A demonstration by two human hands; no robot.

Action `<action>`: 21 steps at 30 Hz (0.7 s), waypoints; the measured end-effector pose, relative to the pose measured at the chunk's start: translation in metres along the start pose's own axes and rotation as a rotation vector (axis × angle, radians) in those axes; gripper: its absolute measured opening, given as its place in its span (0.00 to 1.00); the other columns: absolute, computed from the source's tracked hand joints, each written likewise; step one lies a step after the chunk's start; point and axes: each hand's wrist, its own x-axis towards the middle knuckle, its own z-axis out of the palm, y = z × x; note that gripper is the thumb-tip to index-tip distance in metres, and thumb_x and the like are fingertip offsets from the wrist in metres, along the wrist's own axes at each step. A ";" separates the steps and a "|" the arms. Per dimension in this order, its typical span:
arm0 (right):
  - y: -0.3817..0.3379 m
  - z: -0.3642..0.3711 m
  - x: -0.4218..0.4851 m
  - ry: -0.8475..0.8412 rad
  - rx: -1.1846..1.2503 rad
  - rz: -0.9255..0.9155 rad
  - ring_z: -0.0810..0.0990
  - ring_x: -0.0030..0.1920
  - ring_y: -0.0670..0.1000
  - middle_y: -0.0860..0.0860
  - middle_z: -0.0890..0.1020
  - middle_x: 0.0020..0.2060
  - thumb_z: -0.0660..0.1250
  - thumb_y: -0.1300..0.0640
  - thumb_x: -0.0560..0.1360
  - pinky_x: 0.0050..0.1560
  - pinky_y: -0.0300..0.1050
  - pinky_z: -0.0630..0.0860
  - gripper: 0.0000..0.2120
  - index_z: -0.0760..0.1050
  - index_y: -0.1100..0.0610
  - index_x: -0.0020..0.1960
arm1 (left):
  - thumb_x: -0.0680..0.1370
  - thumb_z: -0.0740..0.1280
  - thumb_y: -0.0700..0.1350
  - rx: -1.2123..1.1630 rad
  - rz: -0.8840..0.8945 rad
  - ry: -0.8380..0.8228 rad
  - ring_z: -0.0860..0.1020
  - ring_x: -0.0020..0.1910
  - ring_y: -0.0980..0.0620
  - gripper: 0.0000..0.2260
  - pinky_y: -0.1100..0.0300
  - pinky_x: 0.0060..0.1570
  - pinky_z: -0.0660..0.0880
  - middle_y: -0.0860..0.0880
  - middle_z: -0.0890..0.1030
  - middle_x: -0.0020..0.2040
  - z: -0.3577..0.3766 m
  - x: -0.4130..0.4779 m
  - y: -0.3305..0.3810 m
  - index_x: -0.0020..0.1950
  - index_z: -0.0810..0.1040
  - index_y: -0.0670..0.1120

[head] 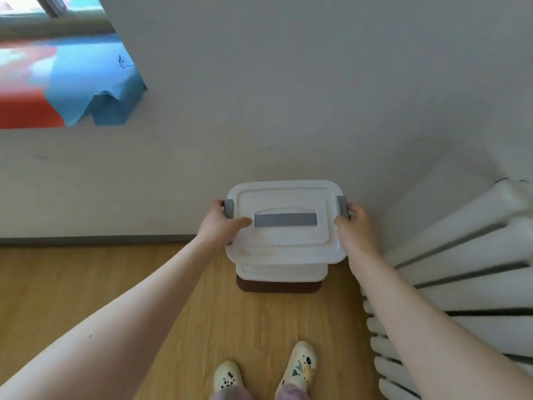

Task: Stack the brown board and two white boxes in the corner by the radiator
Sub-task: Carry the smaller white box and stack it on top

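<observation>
A white lidded box (pixel 285 243) with a grey handle strip and grey side clips is held level in the corner by the wall. My left hand (pixel 220 223) grips its left side, thumb on the lid. My right hand (pixel 356 226) grips its right side at the clip. Directly beneath it a second white box (pixel 281 273) shows only its front edge. Under that lies the brown board (pixel 278 287) on the wooden floor, with just its front strip visible. Whether the upper box rests on the lower one I cannot tell.
A white radiator (pixel 467 272) stands close on the right, next to my right forearm. The grey wall (pixel 259 125) and dark skirting (pixel 95 241) run behind the stack. A blue and red cloth (pixel 72 90) lies at the upper left. My two shoes (pixel 265 370) stand on the wooden floor.
</observation>
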 end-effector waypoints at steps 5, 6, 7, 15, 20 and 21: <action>0.051 0.040 0.062 -0.063 -0.011 0.061 0.73 0.44 0.46 0.46 0.74 0.49 0.61 0.59 0.77 0.36 0.38 0.68 0.22 0.67 0.52 0.70 | 0.71 0.74 0.51 0.009 -0.031 0.040 0.74 0.54 0.48 0.36 0.50 0.51 0.78 0.47 0.74 0.65 0.036 0.063 -0.035 0.74 0.62 0.47; 0.065 0.050 0.076 -0.077 -0.018 0.075 0.74 0.45 0.47 0.46 0.74 0.50 0.61 0.59 0.77 0.36 0.39 0.69 0.22 0.66 0.51 0.71 | 0.71 0.74 0.52 0.008 -0.041 0.037 0.75 0.56 0.47 0.36 0.48 0.54 0.78 0.47 0.74 0.66 0.047 0.078 -0.046 0.74 0.62 0.47; 0.074 0.057 0.084 -0.086 -0.021 0.090 0.74 0.47 0.48 0.46 0.73 0.50 0.61 0.59 0.77 0.39 0.40 0.70 0.23 0.65 0.51 0.71 | 0.70 0.75 0.53 0.009 -0.049 0.038 0.75 0.58 0.46 0.37 0.47 0.56 0.77 0.46 0.74 0.66 0.054 0.087 -0.055 0.74 0.62 0.46; 0.154 0.115 0.160 -0.141 -0.110 0.140 0.73 0.43 0.44 0.44 0.73 0.52 0.64 0.60 0.76 0.35 0.35 0.68 0.28 0.61 0.48 0.74 | 0.67 0.78 0.51 -0.023 -0.139 0.020 0.71 0.66 0.46 0.43 0.56 0.57 0.71 0.47 0.71 0.69 0.122 0.175 -0.128 0.76 0.60 0.44; 0.179 0.139 0.178 -0.130 -0.224 0.169 0.70 0.35 0.37 0.43 0.73 0.45 0.62 0.63 0.76 0.29 0.32 0.64 0.29 0.61 0.49 0.74 | 0.65 0.79 0.53 0.034 -0.174 0.008 0.72 0.66 0.46 0.44 0.54 0.59 0.71 0.49 0.72 0.66 0.143 0.200 -0.156 0.75 0.61 0.44; 0.181 0.140 0.177 -0.124 -0.238 0.162 0.70 0.35 0.37 0.43 0.73 0.45 0.62 0.64 0.76 0.28 0.31 0.63 0.29 0.60 0.49 0.74 | 0.65 0.78 0.54 0.033 -0.186 0.000 0.71 0.66 0.46 0.45 0.52 0.61 0.71 0.49 0.71 0.68 0.145 0.201 -0.159 0.75 0.60 0.45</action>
